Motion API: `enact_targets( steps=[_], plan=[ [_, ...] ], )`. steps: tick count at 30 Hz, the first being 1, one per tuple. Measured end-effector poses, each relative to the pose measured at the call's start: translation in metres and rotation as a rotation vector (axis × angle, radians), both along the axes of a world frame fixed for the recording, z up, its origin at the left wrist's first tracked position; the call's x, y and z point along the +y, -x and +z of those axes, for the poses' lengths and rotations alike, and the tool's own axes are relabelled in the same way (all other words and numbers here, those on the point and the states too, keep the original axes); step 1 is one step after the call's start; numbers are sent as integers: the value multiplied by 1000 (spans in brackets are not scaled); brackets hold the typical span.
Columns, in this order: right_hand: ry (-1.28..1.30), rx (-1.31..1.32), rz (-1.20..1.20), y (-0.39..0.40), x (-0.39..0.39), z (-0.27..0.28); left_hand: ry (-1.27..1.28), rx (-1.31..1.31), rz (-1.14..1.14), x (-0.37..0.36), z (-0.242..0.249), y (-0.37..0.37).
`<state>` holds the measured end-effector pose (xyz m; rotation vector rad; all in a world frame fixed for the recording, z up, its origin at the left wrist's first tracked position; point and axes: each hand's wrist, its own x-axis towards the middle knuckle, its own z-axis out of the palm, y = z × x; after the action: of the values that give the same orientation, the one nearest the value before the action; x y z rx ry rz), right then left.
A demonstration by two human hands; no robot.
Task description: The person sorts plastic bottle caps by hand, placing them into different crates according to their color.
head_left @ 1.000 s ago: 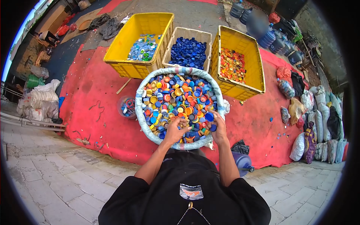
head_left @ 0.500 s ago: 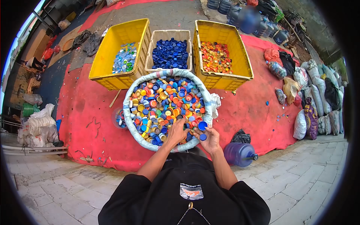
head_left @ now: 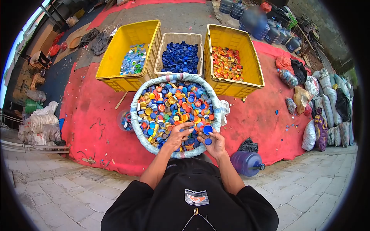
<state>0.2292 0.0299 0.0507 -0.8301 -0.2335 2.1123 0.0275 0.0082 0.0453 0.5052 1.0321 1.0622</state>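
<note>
You seem to be picking caps [head_left: 175,106]. Your right hand [head_left: 217,144] curls round blue caps [head_left: 207,129]; your left hand [head_left: 177,135], half open, holds I can't tell what. More picking needs a light pinch.

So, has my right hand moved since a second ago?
Yes: judged against the right yellow crate, your right hand has shifted away from it, towards you.
</note>
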Motion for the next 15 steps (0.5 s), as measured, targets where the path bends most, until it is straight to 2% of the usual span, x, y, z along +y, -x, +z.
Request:
enact_targets(
  steps=[2,7,11,15],
  plan=[
    [3,15,22,5,3,0,39,-409,60,-2,-1,11],
    [4,-30,65,20,7,5,75,-711,277,-5,0,15],
    [8,18,76,27,10,9,78,-779,375,-4,-16,17],
    [40,33,60,34,16,10,111,-725,399,-1,-5,15]
  ],
)
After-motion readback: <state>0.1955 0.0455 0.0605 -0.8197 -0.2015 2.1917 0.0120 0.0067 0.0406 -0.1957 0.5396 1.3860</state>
